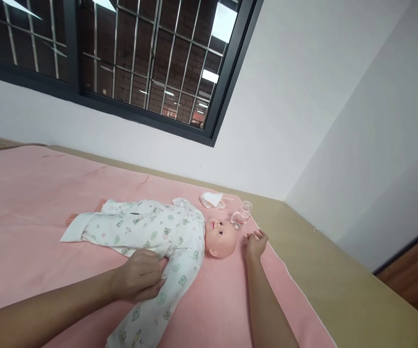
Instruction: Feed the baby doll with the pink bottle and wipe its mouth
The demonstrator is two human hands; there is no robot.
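Observation:
A baby doll (220, 241) lies on its back in a white suit (151, 227) printed with small animals, head to the right and bare feet to the left. My left hand (143, 275) is closed at the doll's middle, around what looks like the doll's hand by a cuff; my fingers hide most of it. One long sleeve (158, 309) stretches toward the front edge of the view. Beside the doll's head, my right hand (255, 245) has its fingers apart and holds nothing. Just past its fingertips is a small clear baby bottle (240, 216).
A pink blanket (31, 193) covers much of the wooden surface (321, 270). Near the bottle lies a white, clear-edged packet (212, 199). A white wall (259, 145) with a barred window (139, 63) rises behind, and another wall stands right.

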